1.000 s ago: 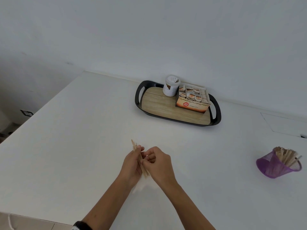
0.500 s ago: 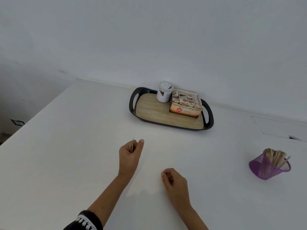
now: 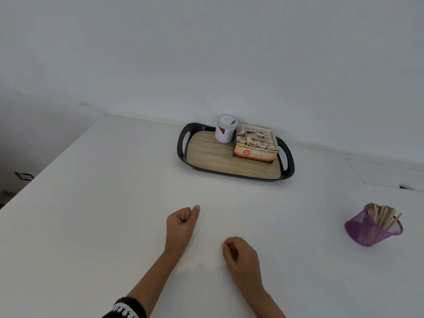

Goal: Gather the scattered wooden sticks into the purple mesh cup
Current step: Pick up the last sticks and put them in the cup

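The left hand (image 3: 180, 228) grips a small bundle of thin wooden sticks (image 3: 185, 215), well left of the purple mesh cup (image 3: 367, 232). The right hand (image 3: 241, 255) rests nearer the cup on the white surface (image 3: 91, 214), fingers curled, holding nothing.

A small bundle of wooden sticks (image 3: 185, 215) is clutched in a fist, so that only their pale tan ends show, bunched tight and pointing up and away over the white table. Well apart from it, far over to the right, sits the purple mesh cup (image 3: 369, 228), a see-through wire-mesh cup that is tilted, its open mouth leaning to the right. It already holds a thick sheaf of flat, light-coloured sticks (image 3: 380, 215), which stand on end and fan out above the rim, leaning the same way as the cup.
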`<state>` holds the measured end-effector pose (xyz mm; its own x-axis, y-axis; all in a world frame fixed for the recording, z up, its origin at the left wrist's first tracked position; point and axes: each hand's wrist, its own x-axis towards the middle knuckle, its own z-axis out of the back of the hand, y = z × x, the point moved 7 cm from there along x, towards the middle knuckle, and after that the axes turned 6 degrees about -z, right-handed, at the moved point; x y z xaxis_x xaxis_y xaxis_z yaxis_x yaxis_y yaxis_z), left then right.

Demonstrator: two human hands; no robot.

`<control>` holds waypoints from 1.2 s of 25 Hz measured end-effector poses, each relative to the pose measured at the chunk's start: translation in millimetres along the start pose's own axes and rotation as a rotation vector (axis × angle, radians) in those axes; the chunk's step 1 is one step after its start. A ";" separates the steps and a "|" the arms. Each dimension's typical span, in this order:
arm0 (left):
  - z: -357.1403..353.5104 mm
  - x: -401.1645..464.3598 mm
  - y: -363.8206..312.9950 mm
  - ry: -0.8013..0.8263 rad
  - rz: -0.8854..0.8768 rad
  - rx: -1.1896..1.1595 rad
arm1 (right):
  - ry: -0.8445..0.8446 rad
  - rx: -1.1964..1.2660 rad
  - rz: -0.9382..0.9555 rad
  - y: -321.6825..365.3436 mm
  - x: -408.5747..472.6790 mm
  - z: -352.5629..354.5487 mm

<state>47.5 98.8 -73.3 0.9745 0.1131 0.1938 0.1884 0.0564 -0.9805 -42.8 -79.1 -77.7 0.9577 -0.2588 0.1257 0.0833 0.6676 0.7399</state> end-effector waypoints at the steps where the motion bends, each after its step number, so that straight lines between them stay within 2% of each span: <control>1: -0.7 0.1 0.1 0.011 0.006 0.005 | 0.004 -0.001 0.000 0.1 0.4 0.0; 6: -11.5 -0.6 2.2 0.141 0.031 0.048 | 0.077 0.125 -0.100 9.4 13.4 8.1; 11: -43.7 -15.8 -3.2 0.284 -0.026 0.129 | 0.003 0.265 0.061 58.7 26.4 40.8; 18: -100.4 -33.7 -26.6 0.222 -0.103 0.252 | 0.013 -0.023 0.300 68.7 30.9 87.4; 30: -255.6 -71.7 -55.6 0.278 -0.134 0.363 | 0.082 -0.123 0.346 -18.1 47.0 213.2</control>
<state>-1.7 -166.0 -41.3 0.9494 -0.1860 0.2531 0.3085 0.4009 -0.8626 -58.0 -252.1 55.7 0.9534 0.0501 0.2974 -0.2213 0.7862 0.5770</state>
